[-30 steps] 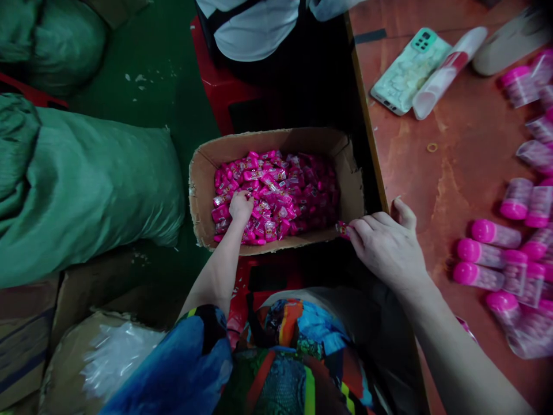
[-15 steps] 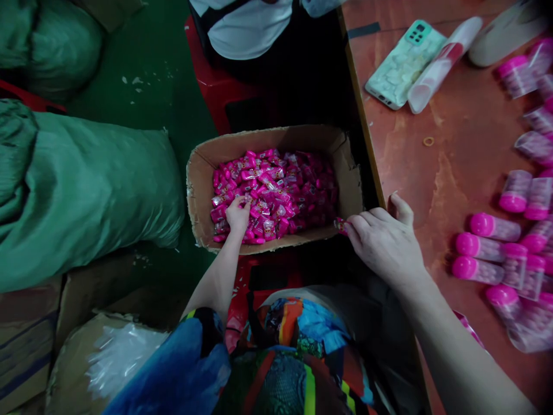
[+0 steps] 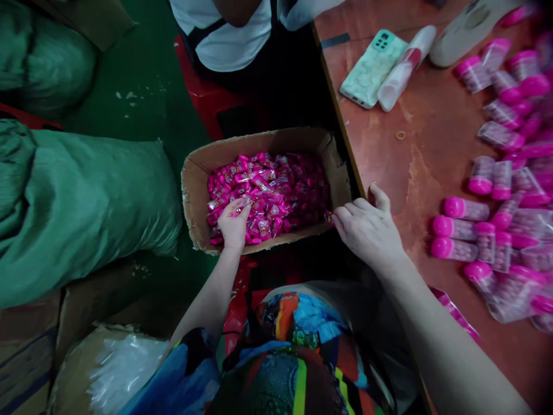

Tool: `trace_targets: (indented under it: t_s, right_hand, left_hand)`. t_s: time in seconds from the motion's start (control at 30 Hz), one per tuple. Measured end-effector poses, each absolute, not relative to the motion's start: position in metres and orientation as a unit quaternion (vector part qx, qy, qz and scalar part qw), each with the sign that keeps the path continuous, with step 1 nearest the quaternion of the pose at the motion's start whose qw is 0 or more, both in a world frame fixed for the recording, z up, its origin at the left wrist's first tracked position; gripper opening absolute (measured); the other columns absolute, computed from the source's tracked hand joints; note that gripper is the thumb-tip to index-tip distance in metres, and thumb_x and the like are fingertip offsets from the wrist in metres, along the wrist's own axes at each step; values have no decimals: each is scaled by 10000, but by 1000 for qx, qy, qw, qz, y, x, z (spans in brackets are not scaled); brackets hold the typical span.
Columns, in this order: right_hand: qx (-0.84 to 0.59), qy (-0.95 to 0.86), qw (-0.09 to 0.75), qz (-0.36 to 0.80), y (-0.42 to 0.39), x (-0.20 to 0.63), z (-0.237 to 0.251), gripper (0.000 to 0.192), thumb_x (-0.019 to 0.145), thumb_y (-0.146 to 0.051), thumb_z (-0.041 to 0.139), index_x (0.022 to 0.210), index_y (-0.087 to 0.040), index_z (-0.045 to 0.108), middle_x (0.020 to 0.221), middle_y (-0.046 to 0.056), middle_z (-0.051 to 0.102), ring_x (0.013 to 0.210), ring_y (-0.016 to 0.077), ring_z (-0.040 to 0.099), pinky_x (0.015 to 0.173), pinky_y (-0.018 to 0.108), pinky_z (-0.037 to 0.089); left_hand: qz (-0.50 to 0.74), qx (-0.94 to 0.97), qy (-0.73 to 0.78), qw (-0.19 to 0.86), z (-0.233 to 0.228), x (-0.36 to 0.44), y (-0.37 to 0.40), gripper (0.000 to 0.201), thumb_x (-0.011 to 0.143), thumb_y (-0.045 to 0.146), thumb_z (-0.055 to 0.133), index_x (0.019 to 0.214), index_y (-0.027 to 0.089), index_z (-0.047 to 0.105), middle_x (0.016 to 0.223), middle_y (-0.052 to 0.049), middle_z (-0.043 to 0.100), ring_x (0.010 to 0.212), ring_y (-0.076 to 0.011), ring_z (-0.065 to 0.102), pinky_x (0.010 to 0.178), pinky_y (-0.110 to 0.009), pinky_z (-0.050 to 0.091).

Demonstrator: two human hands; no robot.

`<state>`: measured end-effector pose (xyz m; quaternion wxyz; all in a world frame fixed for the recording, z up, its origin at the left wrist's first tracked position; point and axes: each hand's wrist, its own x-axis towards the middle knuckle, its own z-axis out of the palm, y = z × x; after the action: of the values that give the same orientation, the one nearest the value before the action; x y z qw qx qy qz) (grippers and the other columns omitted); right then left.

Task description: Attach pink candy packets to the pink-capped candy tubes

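Left hand [image 3: 234, 222]: inside the cardboard box [image 3: 195, 173], fingers curled around a few pink sachets [image 3: 276, 187] from the heap.
Right hand [image 3: 367, 230]: at the worktop [image 3: 415, 150] edge, pinching one small sachet between the fingertips.
Risk of spill: the left hand's hold looks loose, so I think sachets may slip back or drop to the floor when it lifts.
Risk at the edge: the pinched sachet hangs over the gap beside the box and could fall there.
Nearby: pink-capped tubes [image 3: 458, 210] lie crowded on the worktop; a sweeping arm could roll them.

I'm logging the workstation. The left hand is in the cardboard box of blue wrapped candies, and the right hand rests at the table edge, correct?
Not quite: the wrapped candies are pink, not blue, as the head view shows. The left hand is in the cardboard box, and the right hand rests at the edge of the table.
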<state>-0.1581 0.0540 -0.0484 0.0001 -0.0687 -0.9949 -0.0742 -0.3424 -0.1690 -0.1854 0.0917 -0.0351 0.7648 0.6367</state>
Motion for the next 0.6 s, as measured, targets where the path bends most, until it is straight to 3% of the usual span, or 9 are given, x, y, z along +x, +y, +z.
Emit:
trace_targets:
  t_s: [0.07,0.13,0.2,0.3,0.37,0.47,0.53,0.6]
  right_hand:
    - [-71,-995,3,-67,53,-158,-49,326,1005,-207,453,741,-186,645,671,43,633,763,214,523,1133,493,248]
    - [-72,-996,8,-60,53,-156,-50,317,1006,-210,455,760,-181,652,689,48,651,772,215,532,1130,491,253]
    - [-75,-995,9,-57,54,-156,-52,298,997,-185,454,782,-174,659,713,53,669,783,215,541,1130,491,255]
    - [-83,-995,1,-53,56,-157,-55,280,982,-134,444,818,-161,670,742,59,684,812,218,559,1151,502,234]
    - [-95,-995,-4,-37,54,-159,-53,276,980,-118,436,860,-147,683,771,71,695,839,224,571,1169,518,214]
    - [-143,-990,1,6,35,-160,-44,253,975,-112,451,947,-123,702,875,116,721,900,250,582,1170,567,202]
    - [-155,-987,2,39,11,-154,-38,246,973,-111,461,964,-118,706,896,137,720,920,271,584,1155,582,225]
    - [-152,-985,1,79,-16,-140,-35,266,993,-124,437,961,-127,701,882,127,718,917,270,590,1158,598,219]
  left_hand:
    - [667,-69,725,154,-168,-338,-166,344,696,241,806,1024,165,735,1039,-84,768,600,-89,632,545,-224,526]
    - [682,-91,693,215,-150,-334,-164,396,667,273,821,1038,175,723,1044,-74,757,424,-18,454,380,-198,372]
    - [698,-85,669,240,-133,-331,-162,419,631,270,837,1021,176,714,1010,-58,748,382,6,374,343,-191,298]
    - [708,-42,670,219,-105,-325,-156,415,603,251,852,990,174,721,936,-38,743,396,-7,407,345,-181,303]
    - [694,11,696,187,-85,-320,-149,399,616,249,852,990,177,733,963,-52,754,486,-52,535,401,-185,409]
    - [666,112,720,161,-53,-311,-133,361,648,249,847,990,183,752,1043,-80,766,831,-176,720,695,-281,607]
    - [662,180,706,177,-32,-300,-119,328,676,239,839,990,184,763,1062,-84,769,988,-215,728,882,-344,606]
    - [649,247,692,198,-13,-283,-102,306,703,226,830,1002,193,773,1055,-74,772,997,-211,730,954,-358,582]
